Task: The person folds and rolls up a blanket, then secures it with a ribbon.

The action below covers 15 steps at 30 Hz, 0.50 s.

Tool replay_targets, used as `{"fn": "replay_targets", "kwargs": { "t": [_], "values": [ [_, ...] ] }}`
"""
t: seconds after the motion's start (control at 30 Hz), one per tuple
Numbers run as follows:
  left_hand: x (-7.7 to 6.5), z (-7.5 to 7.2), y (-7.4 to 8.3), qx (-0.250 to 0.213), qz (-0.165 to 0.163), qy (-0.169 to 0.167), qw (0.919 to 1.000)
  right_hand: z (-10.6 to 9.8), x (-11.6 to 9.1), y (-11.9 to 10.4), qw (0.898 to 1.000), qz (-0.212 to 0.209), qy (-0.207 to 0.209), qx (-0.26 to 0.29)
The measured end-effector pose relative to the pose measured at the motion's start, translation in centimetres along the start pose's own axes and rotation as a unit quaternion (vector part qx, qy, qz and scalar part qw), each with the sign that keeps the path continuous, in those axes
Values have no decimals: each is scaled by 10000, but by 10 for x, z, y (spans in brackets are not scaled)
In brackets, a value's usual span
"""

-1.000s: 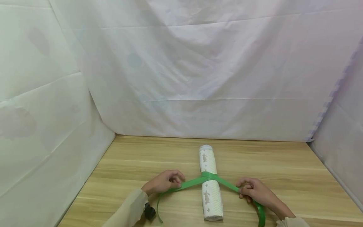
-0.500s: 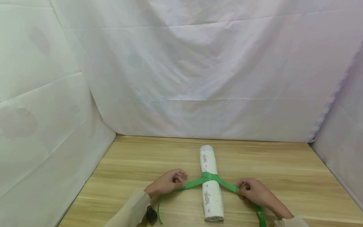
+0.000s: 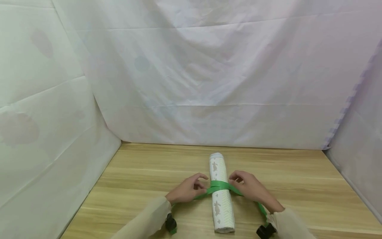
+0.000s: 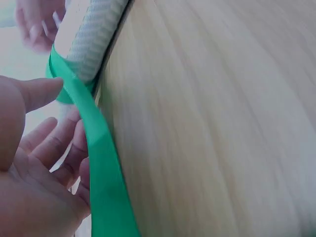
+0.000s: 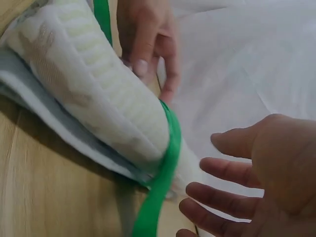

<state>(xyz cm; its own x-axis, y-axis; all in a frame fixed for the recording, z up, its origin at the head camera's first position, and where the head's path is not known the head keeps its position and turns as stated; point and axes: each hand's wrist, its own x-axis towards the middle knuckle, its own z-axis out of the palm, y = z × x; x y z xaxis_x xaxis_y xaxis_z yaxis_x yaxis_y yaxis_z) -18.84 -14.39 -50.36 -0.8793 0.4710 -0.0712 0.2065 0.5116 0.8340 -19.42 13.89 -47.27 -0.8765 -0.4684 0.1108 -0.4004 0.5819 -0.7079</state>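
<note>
A rolled white cloth (image 3: 223, 210) printed with rabbits lies lengthwise on the table. Around its middle passes a green ribbon (image 3: 220, 185), crossed on top, with one tail running to each side. My left hand (image 3: 186, 191) is at the left tail, close to the roll. In the left wrist view its thumb tip meets the ribbon (image 4: 101, 148), and the other fingers lie loosely beside it. On the other side, my right hand (image 3: 250, 187) is beside the crossing. The right wrist view shows that hand's fingers (image 5: 222, 200) spread, apart from the ribbon.
The wooden table (image 3: 143, 162) carries the roll near its front. White cloth (image 3: 191, 83) hangs behind and at both sides. Dark wrist devices (image 3: 265, 230) sit under the sleeves.
Both hands have moved inward along the ribbon tails to the roll. The right hand has let go of its tail, and the left hand's pinch has loosened. The roll stays in place.
</note>
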Motion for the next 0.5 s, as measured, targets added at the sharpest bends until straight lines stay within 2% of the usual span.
{"fn": "replay_targets", "kwargs": {
  "t": [0.23, 0.5],
  "values": [
    [9, 9, 2, -523, 50, 82, 9986, 24, 17, -11, 9992, 275, 274, 119],
    [8, 13, 3, -782, -103, 230, 9966, 27, 15, -22, 9988, 413, 261, 105]
  ]
}}
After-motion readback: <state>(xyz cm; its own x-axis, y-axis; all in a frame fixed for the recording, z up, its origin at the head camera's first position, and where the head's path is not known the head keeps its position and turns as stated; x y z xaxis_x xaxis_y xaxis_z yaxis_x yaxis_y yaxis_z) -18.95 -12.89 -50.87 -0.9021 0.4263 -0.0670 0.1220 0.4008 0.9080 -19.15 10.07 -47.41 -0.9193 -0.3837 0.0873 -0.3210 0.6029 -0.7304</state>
